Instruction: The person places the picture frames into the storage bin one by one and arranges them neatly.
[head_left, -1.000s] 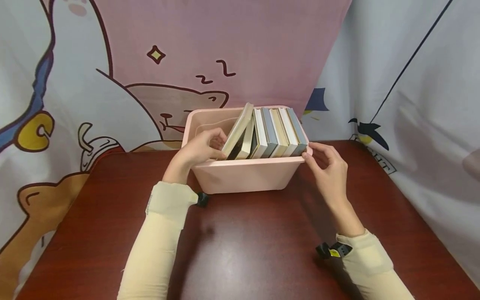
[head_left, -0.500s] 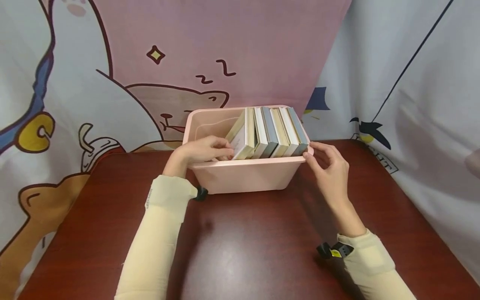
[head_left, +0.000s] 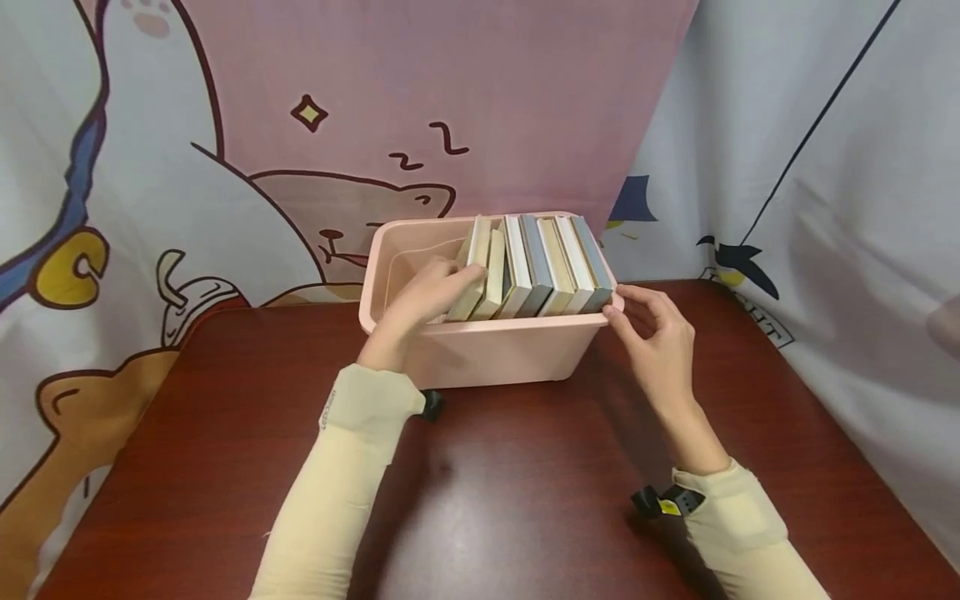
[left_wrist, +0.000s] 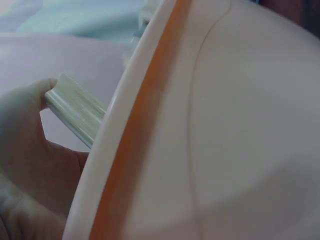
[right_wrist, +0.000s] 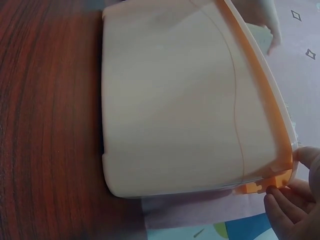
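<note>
A pink plastic bin (head_left: pixel 510 354) holds a row of upright books (head_left: pixel 558 262), several of them with white, cream and grey-blue edges. My left hand (head_left: pixel 427 296) reaches over the near rim at the left and grips the leftmost book (head_left: pixel 478 237), whose pale page edge (left_wrist: pixel 75 110) shows between finger and thumb in the left wrist view. Its lower part is hidden by the hand and the bin wall. At the bin's right end, my right hand (head_left: pixel 660 342) pinches the rim corner, thumb above and fingers under it in the right wrist view (right_wrist: pixel 295 200).
The bin stands near the back of a dark red-brown table (head_left: pixel 510 500). Behind and beside it hang printed cloth curtains (head_left: pixel 525 100). Inside the bin, space shows left of the books. A strapped wrist camera (head_left: pixel 667 502) sits on the right sleeve.
My left hand has shifted right and up over the books. The leftmost books moved: they leaned, pressed together, and now a gap shows again between the two left ones. My right hand stayed put.
</note>
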